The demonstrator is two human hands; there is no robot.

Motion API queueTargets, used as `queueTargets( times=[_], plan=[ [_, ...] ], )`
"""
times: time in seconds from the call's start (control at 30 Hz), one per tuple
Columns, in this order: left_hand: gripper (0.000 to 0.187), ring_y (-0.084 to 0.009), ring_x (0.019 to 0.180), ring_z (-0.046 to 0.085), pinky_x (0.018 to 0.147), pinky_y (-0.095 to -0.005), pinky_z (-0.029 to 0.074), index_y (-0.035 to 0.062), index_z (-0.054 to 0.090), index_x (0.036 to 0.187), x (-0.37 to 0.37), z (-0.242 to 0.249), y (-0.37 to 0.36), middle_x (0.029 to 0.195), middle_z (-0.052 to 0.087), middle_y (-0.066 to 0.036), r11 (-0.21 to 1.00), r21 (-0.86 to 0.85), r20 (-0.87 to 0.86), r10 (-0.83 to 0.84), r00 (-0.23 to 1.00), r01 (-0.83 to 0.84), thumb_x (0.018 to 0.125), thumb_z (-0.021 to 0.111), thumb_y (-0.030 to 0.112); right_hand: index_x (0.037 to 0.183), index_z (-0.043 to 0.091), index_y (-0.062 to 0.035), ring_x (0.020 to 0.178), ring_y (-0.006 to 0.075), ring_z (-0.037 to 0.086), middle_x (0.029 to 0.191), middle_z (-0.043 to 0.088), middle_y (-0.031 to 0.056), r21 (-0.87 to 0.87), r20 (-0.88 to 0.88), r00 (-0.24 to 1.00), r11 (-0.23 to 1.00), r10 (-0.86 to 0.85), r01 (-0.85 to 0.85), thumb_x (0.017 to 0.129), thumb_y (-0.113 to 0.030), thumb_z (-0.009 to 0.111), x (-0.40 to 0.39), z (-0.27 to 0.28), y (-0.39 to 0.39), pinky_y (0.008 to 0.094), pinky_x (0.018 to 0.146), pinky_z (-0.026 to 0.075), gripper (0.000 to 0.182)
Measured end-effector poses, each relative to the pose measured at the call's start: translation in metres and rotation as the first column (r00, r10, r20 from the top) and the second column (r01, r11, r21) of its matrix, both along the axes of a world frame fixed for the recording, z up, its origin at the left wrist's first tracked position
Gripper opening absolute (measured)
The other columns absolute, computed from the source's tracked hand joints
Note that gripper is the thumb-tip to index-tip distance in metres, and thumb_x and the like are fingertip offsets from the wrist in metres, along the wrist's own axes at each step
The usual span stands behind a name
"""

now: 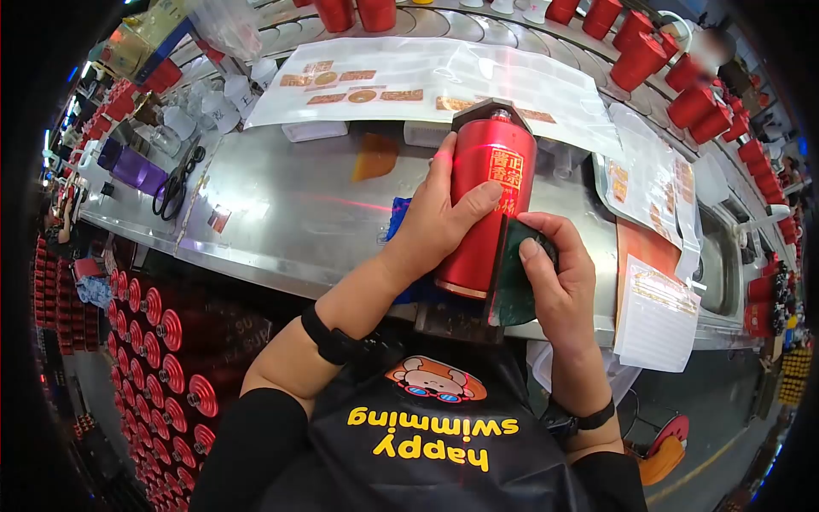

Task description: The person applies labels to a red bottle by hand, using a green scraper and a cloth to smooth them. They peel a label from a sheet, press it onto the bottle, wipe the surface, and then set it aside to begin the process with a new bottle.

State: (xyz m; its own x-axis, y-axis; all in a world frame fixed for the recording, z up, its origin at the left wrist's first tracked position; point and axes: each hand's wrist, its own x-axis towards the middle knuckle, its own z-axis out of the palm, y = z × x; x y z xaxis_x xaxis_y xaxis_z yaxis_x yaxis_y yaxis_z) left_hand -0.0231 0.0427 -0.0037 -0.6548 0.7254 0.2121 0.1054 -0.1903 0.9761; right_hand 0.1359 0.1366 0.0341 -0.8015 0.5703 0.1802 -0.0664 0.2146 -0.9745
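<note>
A large red bottle (488,205) with gold lettering lies tilted over the front edge of the metal table, its neck pointing away from me. My left hand (444,205) is wrapped round its left side, the thumb on the front near the lettering. In my right hand (559,277) is a dark green flat scraper (516,277), pinched between thumb and fingers and with its edge against the bottle's right side. Part of a blue cloth (397,218) shows beneath my left hand.
Sheets of gold labels (367,85) lie behind the bottle, with more sheets (657,311) at the right. Black scissors (177,183) and a purple cup (132,166) are at the left. Red bottles (638,64) stand on the conveyor (426,26). A sink (725,256) is far right.
</note>
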Motion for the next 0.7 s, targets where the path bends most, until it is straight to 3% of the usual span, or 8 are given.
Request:
queueTargets(
  times=[0.27, 0.37, 0.57, 0.63, 0.7],
  plan=[
    [0.098, -0.0310, 0.121, 0.056, 0.101, -0.0359, 0.044, -0.0128, 0.017, 0.149, 0.001, 0.001, 0.000, 0.133, 0.053, -0.028, 1.000, -0.010, -0.013, 0.014, 1.000, -0.014, 0.090, 0.066, 0.048, 0.116, 0.060, 0.0009, 0.074, 0.0048, 0.053, 0.083, 0.062, 0.0005, -0.024, 0.007, 1.000, 1.000, 0.007, -0.007, 0.094, -0.007, 0.059, 0.000, 0.001, 0.000, 0.0218, 0.067, 0.045, 0.023],
    [0.098, -0.0311, 0.121, 0.056, 0.102, -0.0361, 0.044, -0.0124, 0.017, 0.149, 0.000, 0.001, 0.000, 0.133, 0.053, -0.028, 0.999, -0.034, -0.045, 0.030, 0.999, -0.032, 0.090, 0.066, 0.048, 0.115, 0.060, 0.0007, 0.074, 0.0051, 0.053, 0.084, 0.063, 0.0010, 0.054, -0.028, 0.998, 0.997, -0.050, 0.052, 0.093, -0.007, 0.061, -0.002, -0.003, -0.001, 0.0212, 0.068, 0.046, 0.023],
    [0.095, -0.0321, 0.127, 0.051, 0.107, -0.0375, 0.039, -0.0097, 0.014, 0.151, 0.002, 0.008, -0.004, 0.139, 0.048, -0.028, 0.999, -0.037, -0.042, -0.013, 0.999, 0.012, 0.094, 0.061, 0.049, 0.112, 0.061, -0.0005, 0.082, 0.0074, 0.058, 0.092, 0.065, 0.0026, -0.016, 0.019, 1.000, 1.000, 0.015, -0.015, 0.088, -0.006, 0.069, 0.005, 0.018, 0.022, 0.0242, 0.072, 0.049, 0.025],
    [0.095, -0.0325, 0.132, 0.047, 0.109, -0.0375, 0.036, -0.0097, 0.013, 0.151, 0.001, 0.007, -0.007, 0.142, 0.044, -0.029, 0.999, -0.033, -0.067, -0.018, 0.998, 0.016, 0.095, 0.058, 0.053, 0.110, 0.062, -0.0004, 0.081, 0.0126, 0.063, 0.090, 0.066, 0.0063, 0.207, 0.031, 0.994, 0.972, 0.102, -0.106, 0.085, -0.006, 0.071, -0.005, 0.031, 0.035, 0.0274, 0.071, 0.050, 0.027],
    [0.098, -0.0333, 0.138, 0.040, 0.113, -0.0374, 0.031, -0.0096, 0.011, 0.152, 0.002, 0.008, -0.012, 0.148, 0.036, -0.029, 0.997, -0.049, -0.055, -0.059, 0.997, 0.057, 0.095, 0.055, 0.057, 0.111, 0.063, -0.0003, 0.078, 0.0159, 0.064, 0.088, 0.067, 0.0098, 0.445, 0.050, 0.974, 0.868, 0.221, -0.220, 0.084, -0.005, 0.072, -0.024, 0.045, 0.048, 0.0286, 0.070, 0.051, 0.029]
  ],
)
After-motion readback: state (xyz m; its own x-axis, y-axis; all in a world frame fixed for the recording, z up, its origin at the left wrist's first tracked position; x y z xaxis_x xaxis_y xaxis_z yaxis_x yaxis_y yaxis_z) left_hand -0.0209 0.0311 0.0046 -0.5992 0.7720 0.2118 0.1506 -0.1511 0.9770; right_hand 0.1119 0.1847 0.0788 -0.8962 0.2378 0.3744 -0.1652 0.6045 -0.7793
